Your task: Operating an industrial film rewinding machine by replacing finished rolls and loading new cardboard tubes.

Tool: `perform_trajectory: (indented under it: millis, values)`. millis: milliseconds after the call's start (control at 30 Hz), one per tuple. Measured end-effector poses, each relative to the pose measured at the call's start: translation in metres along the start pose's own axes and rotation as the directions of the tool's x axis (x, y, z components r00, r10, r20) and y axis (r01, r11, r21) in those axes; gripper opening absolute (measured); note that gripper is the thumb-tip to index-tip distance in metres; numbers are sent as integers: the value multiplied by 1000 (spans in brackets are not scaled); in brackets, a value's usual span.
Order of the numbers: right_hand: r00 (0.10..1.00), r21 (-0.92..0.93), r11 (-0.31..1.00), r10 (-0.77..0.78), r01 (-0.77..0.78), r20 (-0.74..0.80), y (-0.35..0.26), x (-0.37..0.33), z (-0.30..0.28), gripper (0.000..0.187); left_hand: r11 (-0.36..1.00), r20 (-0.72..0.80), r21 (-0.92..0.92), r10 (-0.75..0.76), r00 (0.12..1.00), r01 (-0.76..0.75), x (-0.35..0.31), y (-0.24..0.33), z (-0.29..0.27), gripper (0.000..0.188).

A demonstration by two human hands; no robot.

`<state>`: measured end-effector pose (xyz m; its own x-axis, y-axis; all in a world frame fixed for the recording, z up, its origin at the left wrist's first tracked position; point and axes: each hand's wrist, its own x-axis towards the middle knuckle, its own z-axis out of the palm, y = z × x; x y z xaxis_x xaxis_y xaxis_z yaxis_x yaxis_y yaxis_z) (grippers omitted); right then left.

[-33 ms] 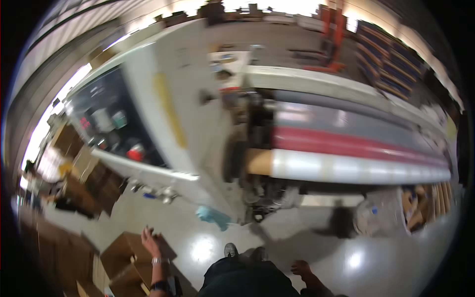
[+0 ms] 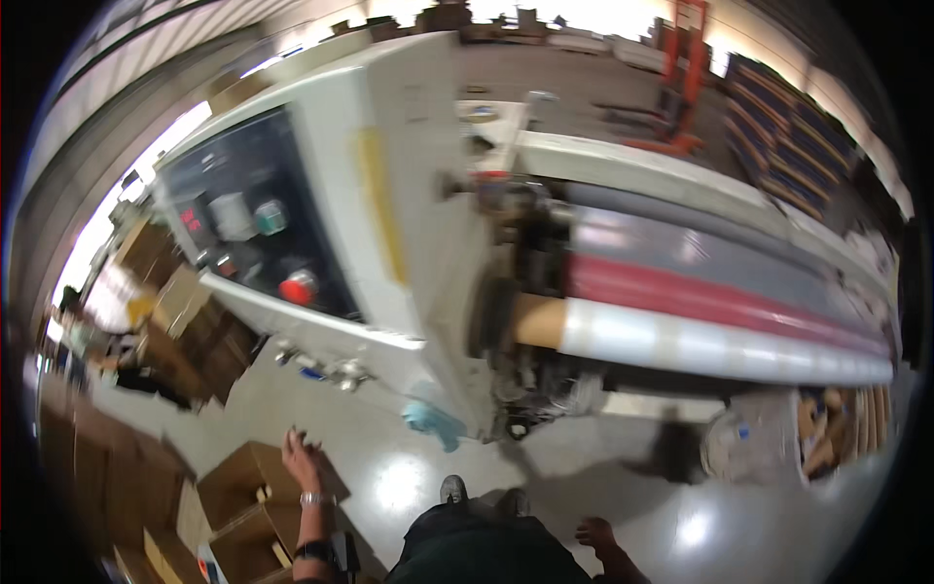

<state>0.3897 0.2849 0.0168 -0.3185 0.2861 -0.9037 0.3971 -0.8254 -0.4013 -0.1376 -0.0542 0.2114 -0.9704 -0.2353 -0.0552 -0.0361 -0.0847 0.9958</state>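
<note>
My left hand point(image 2: 302, 459) is raised above an open cardboard box point(image 2: 236, 484) at the lower left. Its fingers are apart and nothing shows in them. Low on the right, my right hand point(image 2: 595, 534) hangs over the floor, fingers loosely bent and somewhat blurred, with no object visible in it. Ahead stands a large white machine cabinet point(image 2: 428, 195) with a dark control panel point(image 2: 255, 219) bearing a red button point(image 2: 298, 286). To its right lies a roll of whitish film point(image 2: 720, 339) on a brown core, below a red roller point(image 2: 700, 300).
A pale blue cloth point(image 2: 433, 422) hangs at the cabinet's lower corner. Cardboard boxes point(image 2: 112, 477) stand at the left. A clear plastic bag point(image 2: 754, 438) sits under the roll's right part. Farther back are an orange-red lifting frame point(image 2: 684, 73) and stacked dark panels point(image 2: 788, 131).
The machine, its panel and the roll have shifted rightward in the picture. My left hand has risen slightly; my right hand stays almost in place.
</note>
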Motion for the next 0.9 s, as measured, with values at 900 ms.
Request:
perform_trajectory:
  millis: [900]
  values:
    - [168,-316,-304,-429,899,888,-205,-202,634,40,542,604,255,557,570,-800,141,121,30,16]
